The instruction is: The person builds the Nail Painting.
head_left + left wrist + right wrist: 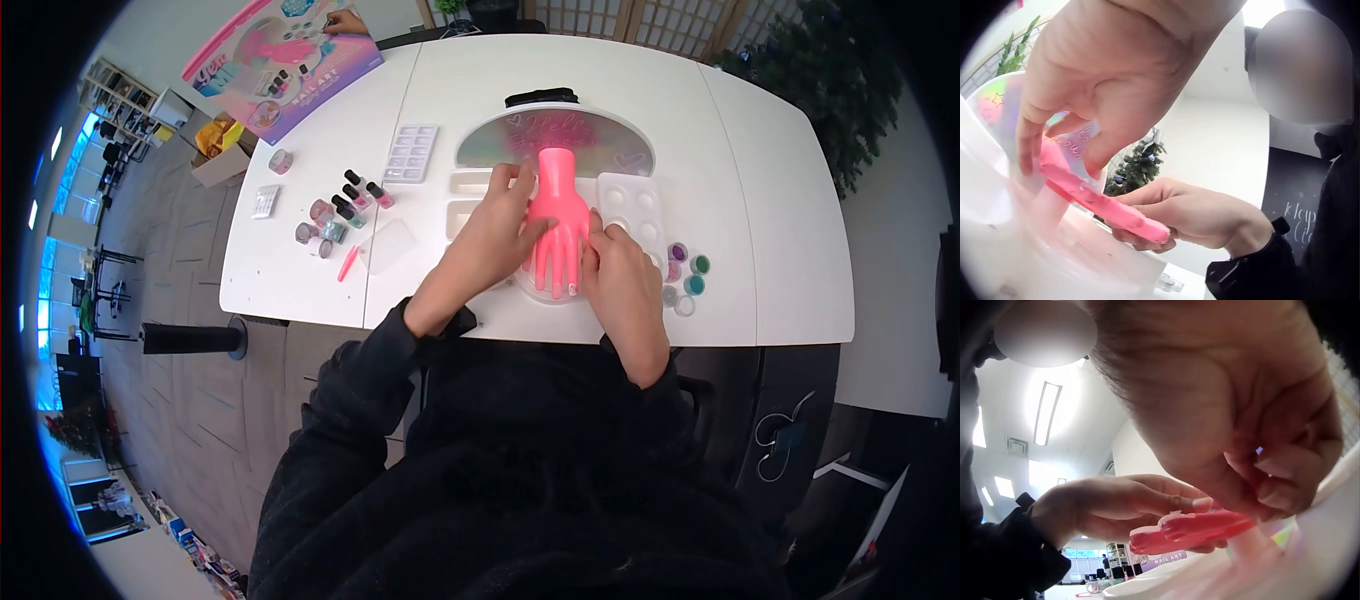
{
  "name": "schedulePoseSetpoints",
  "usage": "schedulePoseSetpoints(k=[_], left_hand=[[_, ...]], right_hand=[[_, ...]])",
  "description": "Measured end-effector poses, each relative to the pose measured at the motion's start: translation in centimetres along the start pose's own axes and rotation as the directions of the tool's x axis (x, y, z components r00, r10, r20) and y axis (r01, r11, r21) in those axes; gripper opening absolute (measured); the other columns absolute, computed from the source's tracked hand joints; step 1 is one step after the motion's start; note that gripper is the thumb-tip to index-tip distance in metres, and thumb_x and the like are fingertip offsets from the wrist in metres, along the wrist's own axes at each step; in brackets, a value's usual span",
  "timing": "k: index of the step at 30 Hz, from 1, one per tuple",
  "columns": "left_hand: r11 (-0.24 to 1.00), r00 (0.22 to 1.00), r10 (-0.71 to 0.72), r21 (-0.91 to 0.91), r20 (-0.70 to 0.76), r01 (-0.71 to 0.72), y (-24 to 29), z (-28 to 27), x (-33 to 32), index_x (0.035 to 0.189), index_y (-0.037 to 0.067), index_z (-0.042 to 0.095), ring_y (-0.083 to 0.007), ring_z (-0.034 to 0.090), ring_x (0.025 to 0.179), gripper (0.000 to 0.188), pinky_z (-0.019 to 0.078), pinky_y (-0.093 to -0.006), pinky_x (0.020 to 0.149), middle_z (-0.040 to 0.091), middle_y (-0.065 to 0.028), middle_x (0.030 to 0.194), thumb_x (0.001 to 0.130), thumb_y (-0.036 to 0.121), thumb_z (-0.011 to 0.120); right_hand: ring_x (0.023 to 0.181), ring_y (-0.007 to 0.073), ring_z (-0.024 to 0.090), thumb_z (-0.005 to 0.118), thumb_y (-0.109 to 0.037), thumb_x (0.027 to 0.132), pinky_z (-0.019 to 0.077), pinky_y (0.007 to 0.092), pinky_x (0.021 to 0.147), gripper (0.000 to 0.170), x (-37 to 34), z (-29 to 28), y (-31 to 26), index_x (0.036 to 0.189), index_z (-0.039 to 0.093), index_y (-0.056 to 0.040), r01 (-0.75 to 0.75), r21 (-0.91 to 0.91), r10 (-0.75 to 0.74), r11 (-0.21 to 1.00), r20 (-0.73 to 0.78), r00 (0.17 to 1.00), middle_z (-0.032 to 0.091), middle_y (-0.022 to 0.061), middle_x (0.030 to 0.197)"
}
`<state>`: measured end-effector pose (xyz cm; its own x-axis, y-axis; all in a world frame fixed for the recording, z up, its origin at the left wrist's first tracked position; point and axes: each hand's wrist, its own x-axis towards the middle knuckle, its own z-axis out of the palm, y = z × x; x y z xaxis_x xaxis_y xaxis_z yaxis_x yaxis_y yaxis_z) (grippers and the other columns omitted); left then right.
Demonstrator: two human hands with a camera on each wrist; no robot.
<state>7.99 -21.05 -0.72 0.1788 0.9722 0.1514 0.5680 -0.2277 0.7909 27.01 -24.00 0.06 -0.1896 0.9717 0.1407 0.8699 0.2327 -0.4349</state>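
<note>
A pink model hand (pixel 558 195) lies palm down, its fingers pointing towards the person, over a white base at the front of a nail-art station. The left hand (pixel 493 232) grips its left side, thumb on top, with the other fingers reaching round the edge. On the opposite side the right hand (pixel 626 285) pinches the model hand's edge near the fingers. From the left wrist view, the pink model hand (pixel 1110 206) appears edge-on between both hands. In the right wrist view, the right hand's (pixel 1229 419) curled fingertips overlap the pink plastic (pixel 1194 528).
A shiny half-round backboard (pixel 500 145) stands behind. White palette (pixel 632 205) and small colour pots (pixel 696 284) sit to the right. Leftward are polish bottles (pixel 357 195), glitter jars (pixel 321 212), a pink tool (pixel 347 263), a clear sheet (pixel 388 246), a nail tray (pixel 411 153) and the box (pixel 285 65).
</note>
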Motion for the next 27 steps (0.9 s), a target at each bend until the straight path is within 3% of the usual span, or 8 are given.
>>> schedulePoseSetpoints(k=[2,5,9,12,15,21,23,27], left_hand=[[0.978,0.98,0.195,0.087,-0.037,-0.191,1.3,-0.5,-0.9,0.152,-0.002,0.049,-0.0386,0.065,0.116,0.062,0.0545,-0.0435,0.096,0.056,-0.0232,0.134,0.1,0.019,0.073],[0.939,0.956,0.293,0.18,0.029,-0.293,0.6,-0.4,-1.1,0.154,-0.002,0.048,-0.0407,0.064,0.115,0.068,0.0544,-0.0435,0.095,0.057,-0.0227,0.131,0.097,0.021,0.077],[0.975,0.977,0.163,0.13,0.136,-0.181,1.3,-0.7,-1.0,0.155,-0.001,0.049,-0.041,0.063,0.113,0.071,0.0542,-0.0444,0.094,0.057,-0.023,0.129,0.095,0.021,0.078],[0.962,0.977,0.169,0.192,0.128,-0.192,1.2,0.0,-1.0,0.154,-0.001,0.05,-0.0412,0.064,0.109,0.067,0.0545,-0.0456,0.092,0.057,-0.0238,0.127,0.095,0.018,0.077],[0.953,0.989,0.144,0.268,0.014,-0.143,1.5,1.6,-1.4,0.15,-0.003,0.051,-0.0441,0.066,0.103,0.061,0.0558,-0.0467,0.087,0.058,-0.0256,0.122,0.096,0.015,0.074],[0.898,0.972,0.234,0.382,0.0,-0.216,1.4,1.4,-1.6,0.15,-0.003,0.05,-0.0423,0.066,0.101,0.061,0.0574,-0.0469,0.083,0.059,-0.0238,0.121,0.098,0.019,0.072],[0.897,0.973,0.23,0.381,0.025,-0.222,1.2,0.9,-1.4,0.151,-0.002,0.05,-0.0409,0.067,0.1,0.061,0.0577,-0.0471,0.082,0.06,-0.0223,0.121,0.098,0.02,0.071],[0.909,0.982,0.182,0.372,0.051,-0.188,1.4,0.5,-1.6,0.152,0.002,0.051,-0.0382,0.069,0.098,0.06,0.0581,-0.0475,0.08,0.061,-0.0184,0.122,0.1,0.026,0.07]], right_hand=[[0.082,0.0374,0.072,0.058,-0.013,0.103,0.0582,0.0473,0.068,0.039,0.0,0.1,0.4,0.139,0.065,0.0003,0.031,0.001,-0.031,1.0,0.007,1.0,0.069,0.0181,0.1],[0.082,0.0365,0.073,0.06,-0.014,0.102,0.0583,0.0471,0.068,0.04,-0.1,0.1,0.5,0.14,0.064,0.0,0.039,0.009,-0.039,0.999,0.001,0.999,0.068,0.0172,0.1],[0.083,0.0357,0.073,0.061,-0.015,0.102,0.0583,0.047,0.068,0.042,-0.1,0.1,0.7,0.141,0.064,-0.0003,0.05,0.002,-0.05,0.999,0.004,0.999,0.069,0.0164,0.1],[0.082,0.0357,0.073,0.061,-0.015,0.102,0.0583,0.0466,0.068,0.042,0.2,-0.2,0.8,0.141,0.063,-0.0006,0.064,-0.013,-0.063,0.998,0.012,0.998,0.068,0.0168,0.098],[0.08,0.0361,0.072,0.061,-0.016,0.102,0.0581,0.0465,0.068,0.043,0.3,-0.1,0.8,0.142,0.063,0.0004,0.052,-0.029,-0.05,0.998,0.055,0.997,0.068,0.0169,0.095],[0.074,0.0369,0.07,0.063,-0.011,0.098,0.056,0.048,0.065,0.056,0.2,0.5,1.3,0.154,0.056,-0.0136,0.139,0.014,-0.14,0.99,0.021,0.99,0.066,0.0163,0.09],[0.073,0.0373,0.07,0.064,-0.007,0.095,0.0554,0.0485,0.064,0.065,0.3,0.7,1.2,0.158,0.052,-0.0202,0.133,-0.049,-0.13,0.99,0.045,0.99,0.065,0.0162,0.089],[0.072,0.0367,0.068,0.064,-0.007,0.096,0.0539,0.0474,0.063,0.068,0.0,0.8,0.2,0.159,0.051,-0.028,0.072,-0.15,-0.066,0.986,0.045,0.997,0.062,0.0144,0.084]])
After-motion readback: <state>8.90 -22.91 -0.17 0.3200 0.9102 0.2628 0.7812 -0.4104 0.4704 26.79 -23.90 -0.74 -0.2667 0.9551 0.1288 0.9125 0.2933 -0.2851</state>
